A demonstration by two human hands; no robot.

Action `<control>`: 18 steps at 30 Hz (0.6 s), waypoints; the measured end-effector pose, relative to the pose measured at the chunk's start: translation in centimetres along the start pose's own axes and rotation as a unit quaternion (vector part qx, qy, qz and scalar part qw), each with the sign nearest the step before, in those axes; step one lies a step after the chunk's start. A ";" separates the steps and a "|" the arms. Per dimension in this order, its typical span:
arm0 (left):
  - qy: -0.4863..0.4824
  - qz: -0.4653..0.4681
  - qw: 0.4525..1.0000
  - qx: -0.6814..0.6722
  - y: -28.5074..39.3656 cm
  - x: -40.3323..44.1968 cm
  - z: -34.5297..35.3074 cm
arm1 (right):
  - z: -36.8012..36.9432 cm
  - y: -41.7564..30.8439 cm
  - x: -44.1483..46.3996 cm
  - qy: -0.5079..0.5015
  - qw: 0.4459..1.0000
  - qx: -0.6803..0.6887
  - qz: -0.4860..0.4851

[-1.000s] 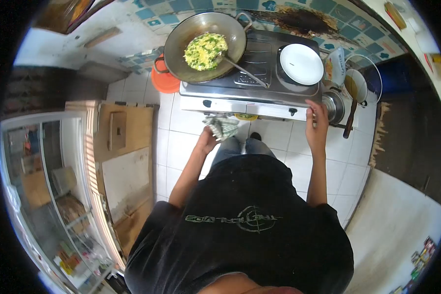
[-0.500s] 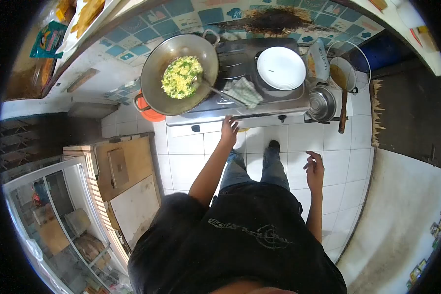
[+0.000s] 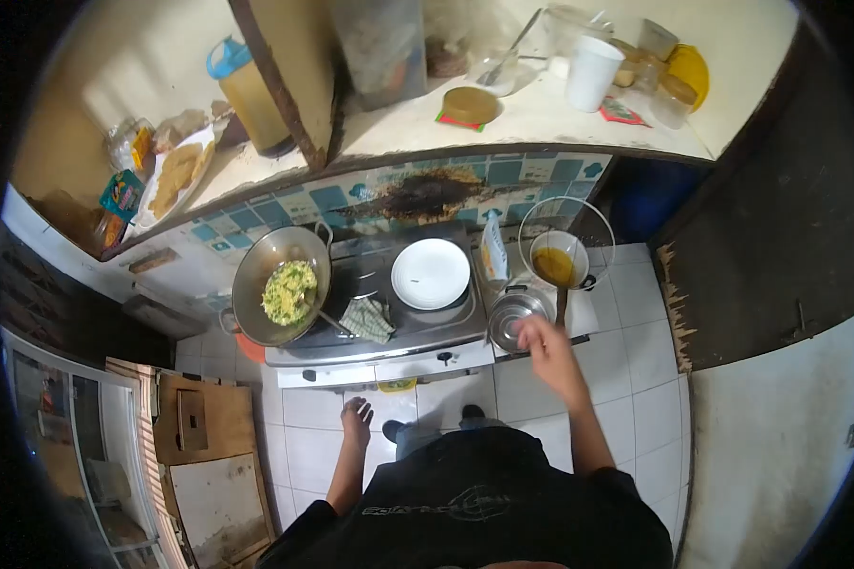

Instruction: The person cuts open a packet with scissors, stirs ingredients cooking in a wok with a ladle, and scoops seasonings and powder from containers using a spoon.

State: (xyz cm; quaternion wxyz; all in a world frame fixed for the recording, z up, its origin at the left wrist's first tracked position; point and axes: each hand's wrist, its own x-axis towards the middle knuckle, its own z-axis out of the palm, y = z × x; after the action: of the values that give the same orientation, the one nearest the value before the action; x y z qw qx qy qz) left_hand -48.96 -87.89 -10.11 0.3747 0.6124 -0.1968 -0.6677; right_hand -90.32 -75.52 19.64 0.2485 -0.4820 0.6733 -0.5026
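Observation:
My right hand (image 3: 543, 343) is raised over the near side of a metal pot (image 3: 509, 305), beside a wooden handle (image 3: 562, 305). Motion smears its fingers, so I cannot tell whether they touch either one. My left hand (image 3: 357, 415) hangs in front of the stove, fingers loosely apart and nothing in them. On the stove's left side, a wok (image 3: 249, 296) holds a yellow and green food mixture (image 3: 289, 292). A utensil handle (image 3: 332, 323) leans out of it towards a checked cloth (image 3: 367, 320). A white plate (image 3: 431, 273) sits over the right burner.
Behind the pot stands a container of yellowish liquid (image 3: 554, 267), with a large round rim around it. A packet (image 3: 493, 248) stands beside the stove (image 3: 389, 351). Above, a shelf (image 3: 522, 119) carries a white cup (image 3: 593, 74), jars and a jug (image 3: 256, 104).
My right hand has risen from my side to the metal pot. The left hand has drawn back from the stove's front edge. The view has tilted up, bringing the shelf into sight.

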 end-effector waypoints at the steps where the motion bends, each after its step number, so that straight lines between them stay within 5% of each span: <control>1: -0.028 0.009 1.000 0.000 0.2 -1.5 1.4 | -1.6 -1.5 1.3 0.049 0.997 -0.005 -0.055; 4: -0.077 0.016 0.997 0.008 1.2 -5.3 6.0 | -7.0 -6.2 5.9 0.162 0.965 -0.064 -0.196; 10: -0.145 0.052 0.987 0.044 2.3 -11.1 10.2 | -12.3 -10.1 17.9 0.239 0.925 0.078 -0.284; 18: -0.134 0.060 0.988 0.043 2.1 -13.1 9.6 | -8.0 -12.7 31.0 0.195 0.954 -0.132 -0.188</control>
State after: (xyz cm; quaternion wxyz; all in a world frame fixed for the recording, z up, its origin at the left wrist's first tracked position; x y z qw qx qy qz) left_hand -58.14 -81.35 1.85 0.3574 0.5198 -0.3108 -0.7109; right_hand -104.56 -100.22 38.85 -0.0523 -0.5205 0.6663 -0.5314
